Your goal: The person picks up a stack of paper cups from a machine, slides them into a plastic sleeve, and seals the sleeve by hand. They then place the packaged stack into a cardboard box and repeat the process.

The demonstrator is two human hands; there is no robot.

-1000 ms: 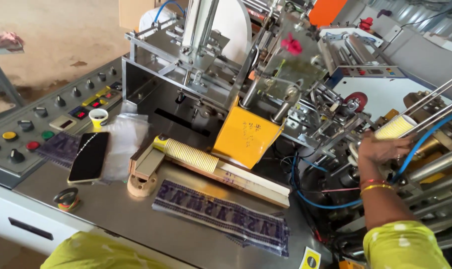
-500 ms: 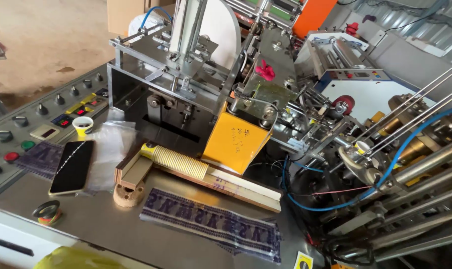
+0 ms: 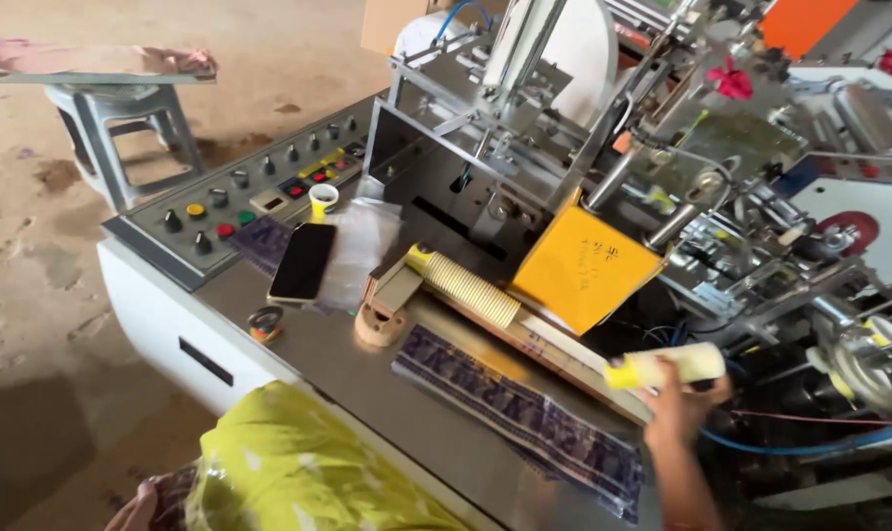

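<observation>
My right hand [image 3: 678,407] grips a short stack of pale paper cups with a yellow end [image 3: 665,367], held sideways just above the right end of a long wooden trough [image 3: 554,346]. A longer ribbed stack of cups [image 3: 466,286] lies in that trough further left, under a yellow panel [image 3: 584,265] of the cup machine. My left hand [image 3: 134,507] barely shows at the bottom left edge, below my yellow-green sleeve [image 3: 289,472]; its fingers are hidden.
A grey control panel [image 3: 239,192] with knobs and coloured buttons runs along the left. Near it lie a dark phone [image 3: 303,261], a small paper cup [image 3: 323,200], a clear bag [image 3: 362,246] and a tape roll [image 3: 265,323]. A patterned strip [image 3: 525,413] lies on the metal top. A stool [image 3: 121,128] stands at far left.
My right hand left the machine parts at the right and now holds a cup stack over the trough's right end. The view has swung left and down.
</observation>
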